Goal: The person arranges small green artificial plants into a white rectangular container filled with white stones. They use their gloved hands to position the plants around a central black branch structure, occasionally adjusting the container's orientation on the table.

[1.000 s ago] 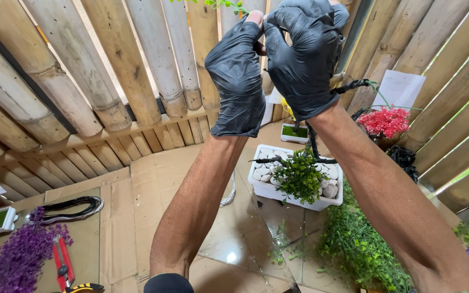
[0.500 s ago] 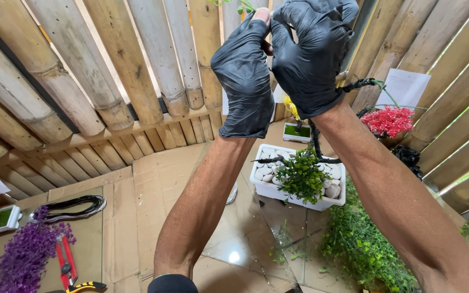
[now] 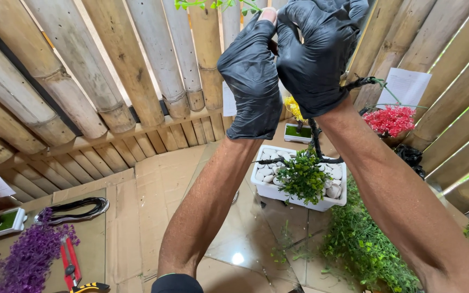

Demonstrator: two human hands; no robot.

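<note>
Gloved left hand [image 3: 252,81] and right hand [image 3: 316,54] closed together, grasped thing hidden.

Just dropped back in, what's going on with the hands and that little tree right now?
Both hands wear black gloves and are raised together at the top of a small artificial tree. The left hand and the right hand pinch at its upper twig, where pale green leaves show. The dark trunk runs down into a white planter filled with pebbles and a green tuft. Red-handled pliers and purple foliage lie off to the left.
</note>
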